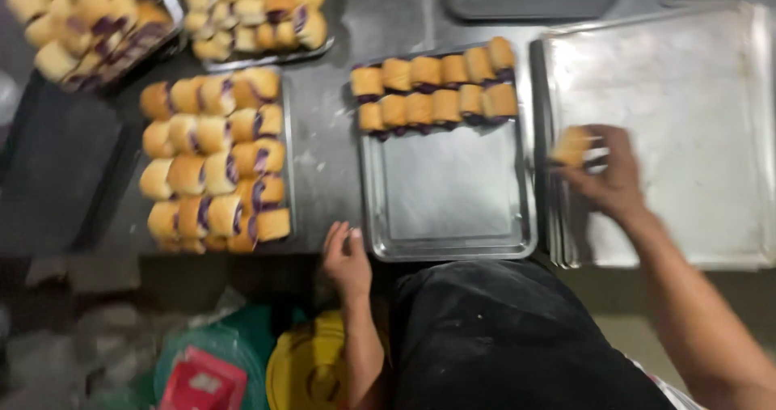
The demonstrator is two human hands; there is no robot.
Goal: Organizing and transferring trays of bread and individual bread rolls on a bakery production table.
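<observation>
My right hand (610,171) holds a golden bread roll with purple filling (572,145) over the left part of a large bare metal tray (687,70). My left hand (346,258) rests with curled fingers on the dark table edge, just left of a smaller metal tray (453,208). That smaller tray carries two rows of the same rolls (432,90) along its far side. The view is blurred.
A tray packed with several rolls (212,163) sits at the left, and two more heaped trays (250,14) stand at the far left corner. Below the table edge are a yellow lid (303,369), a green container and a red object (202,382).
</observation>
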